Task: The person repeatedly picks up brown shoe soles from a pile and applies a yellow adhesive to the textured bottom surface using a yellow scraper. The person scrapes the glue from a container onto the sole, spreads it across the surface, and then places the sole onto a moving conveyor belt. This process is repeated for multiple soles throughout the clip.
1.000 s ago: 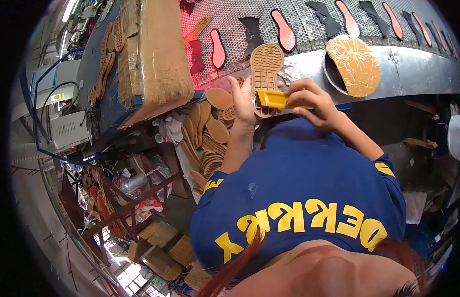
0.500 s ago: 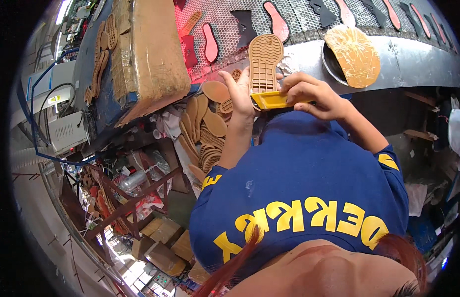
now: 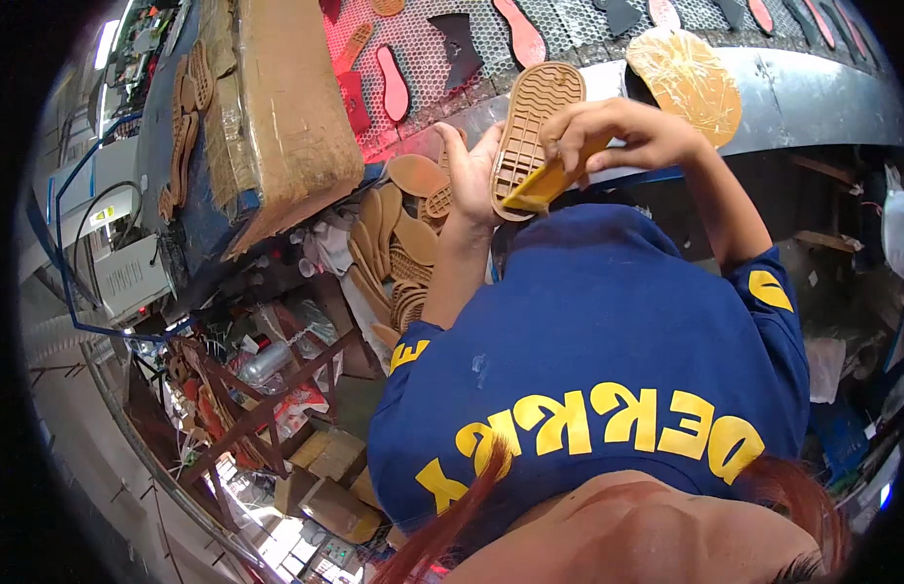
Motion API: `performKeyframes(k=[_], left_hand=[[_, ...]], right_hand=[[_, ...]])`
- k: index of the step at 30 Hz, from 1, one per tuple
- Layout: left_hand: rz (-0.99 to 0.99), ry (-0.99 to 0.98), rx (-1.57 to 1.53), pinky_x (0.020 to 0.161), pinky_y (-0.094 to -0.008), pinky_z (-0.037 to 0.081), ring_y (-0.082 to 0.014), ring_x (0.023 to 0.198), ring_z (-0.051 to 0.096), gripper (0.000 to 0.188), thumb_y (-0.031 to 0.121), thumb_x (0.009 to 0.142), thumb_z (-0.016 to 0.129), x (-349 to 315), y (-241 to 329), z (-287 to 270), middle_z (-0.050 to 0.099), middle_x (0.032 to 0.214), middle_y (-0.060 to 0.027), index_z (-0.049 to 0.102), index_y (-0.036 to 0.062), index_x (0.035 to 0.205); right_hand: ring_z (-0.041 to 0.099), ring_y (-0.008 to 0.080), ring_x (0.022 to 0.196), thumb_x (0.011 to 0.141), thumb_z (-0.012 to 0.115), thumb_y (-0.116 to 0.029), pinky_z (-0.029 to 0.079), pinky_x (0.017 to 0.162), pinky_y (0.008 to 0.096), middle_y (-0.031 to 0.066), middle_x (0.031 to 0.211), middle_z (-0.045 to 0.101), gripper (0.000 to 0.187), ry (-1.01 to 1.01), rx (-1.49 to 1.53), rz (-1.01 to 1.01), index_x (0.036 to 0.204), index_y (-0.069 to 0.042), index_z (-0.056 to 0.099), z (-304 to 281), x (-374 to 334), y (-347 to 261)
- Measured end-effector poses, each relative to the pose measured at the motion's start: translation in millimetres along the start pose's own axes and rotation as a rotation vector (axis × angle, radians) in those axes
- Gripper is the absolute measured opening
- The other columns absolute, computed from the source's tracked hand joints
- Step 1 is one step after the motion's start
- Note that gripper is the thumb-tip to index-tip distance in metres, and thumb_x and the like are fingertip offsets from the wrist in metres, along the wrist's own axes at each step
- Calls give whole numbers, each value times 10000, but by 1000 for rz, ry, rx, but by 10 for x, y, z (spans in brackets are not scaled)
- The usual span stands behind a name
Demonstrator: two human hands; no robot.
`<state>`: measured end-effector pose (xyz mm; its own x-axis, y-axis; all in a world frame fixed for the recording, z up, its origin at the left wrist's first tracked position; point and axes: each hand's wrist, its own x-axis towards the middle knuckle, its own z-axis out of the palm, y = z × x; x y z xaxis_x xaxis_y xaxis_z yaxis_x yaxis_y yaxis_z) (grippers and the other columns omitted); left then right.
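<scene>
A tan rubber shoe sole, wavy at one end and gridded at the other, stands tilted with its tread toward me. My left hand holds it along the left edge, thumb stretched away and the other fingers partly hidden behind it. In my right hand is a flat yellow tool, gripped between thumb and fingers. Its lower end touches or lies just over the sole's gridded end. I cannot make out its exact kind.
Loose tan soles are piled left of my left forearm. A large cardboard box stands beyond them. Ahead, a mesh conveyor carries pink insoles and black cut pieces. A round yellowish pad lies by its metal edge.
The yellow tool has turned from nearly level to slanting, its lower end down on the sole. The sole has tipped to the right, and my right hand has risen slightly.
</scene>
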<state>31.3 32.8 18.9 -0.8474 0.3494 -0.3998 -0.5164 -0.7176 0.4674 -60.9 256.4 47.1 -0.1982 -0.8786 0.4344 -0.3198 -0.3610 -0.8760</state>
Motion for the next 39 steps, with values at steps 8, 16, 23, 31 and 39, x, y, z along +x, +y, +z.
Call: performKeyframes(k=[8,16,23,31,39], left_hand=[[256,-190,156,477,-430,590,-361,750,678,976,814,828,105,80,-39,2,563,1124,-341,245,28,1389],[751,-211,378,1035,-478,433,-344,1241,488,648,300,917,594,47,-33,-28,463,1355,-213,311,74,1454],[968,-158,634,1164,-548,158,-364,1411,253,833,-116,763,532,-7,75,-225,369,1423,-153,190,118,1485],[894,54,742,1131,-451,308,-288,1354,373,912,-139,748,599,-151,78,-208,384,1394,-153,95,82,1475],[1059,-30,667,1132,-554,275,-364,1399,295,778,-124,762,495,-283,64,-170,352,1443,-148,241,174,1434]], right_hand=[[565,160,905,977,501,-98,467,790,285,105,1174,545,209,975,52,37,1131,4,600,-277,-970,208],[621,351,900,866,568,-5,505,782,383,160,1017,606,153,1080,-875,638,1005,-19,631,439,-1665,1008],[582,398,973,733,521,70,477,852,445,216,1019,586,357,945,-1170,802,1070,8,623,637,-1720,1492],[603,349,891,871,574,4,478,780,410,160,960,594,113,1083,-860,658,971,3,627,599,-1619,1454],[616,143,818,974,528,-85,493,742,265,73,1003,606,117,1357,-114,604,1051,-25,594,396,-1616,1315]])
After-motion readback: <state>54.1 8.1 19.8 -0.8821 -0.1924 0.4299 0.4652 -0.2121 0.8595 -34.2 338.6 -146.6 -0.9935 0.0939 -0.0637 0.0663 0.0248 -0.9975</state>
